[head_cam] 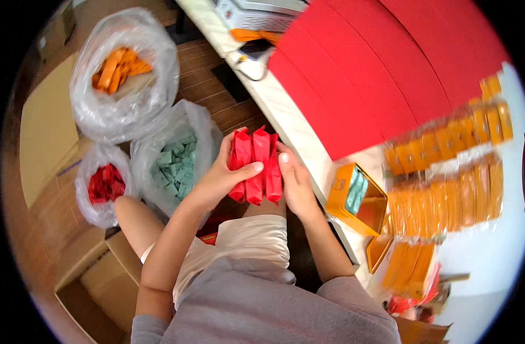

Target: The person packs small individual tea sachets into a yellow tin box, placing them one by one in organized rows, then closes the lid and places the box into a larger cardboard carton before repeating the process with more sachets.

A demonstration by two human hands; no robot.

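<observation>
Several red foil packets (254, 185) stand side by side in a bundle over my lap. My left hand (228, 172) grips the bundle from the left, its thumb across the front. On the other side my right hand (294, 176) presses against the packets with its fingers behind them. To the right, an open orange box (339, 189) lies on the table edge with green packets (357, 191) inside. Left of my hands, clear plastic bags hold green packets (176, 165), red packets (106, 184) and orange wrappers or strips (118, 71).
A pale table (294, 109) runs diagonally along my right, bearing large red sheets or panels (374, 77), rows of plastic-wrapped orange boxes (443, 210) and a grey-white appliance (260, 15). An open cardboard box (109, 279) stands on the wooden floor at lower left.
</observation>
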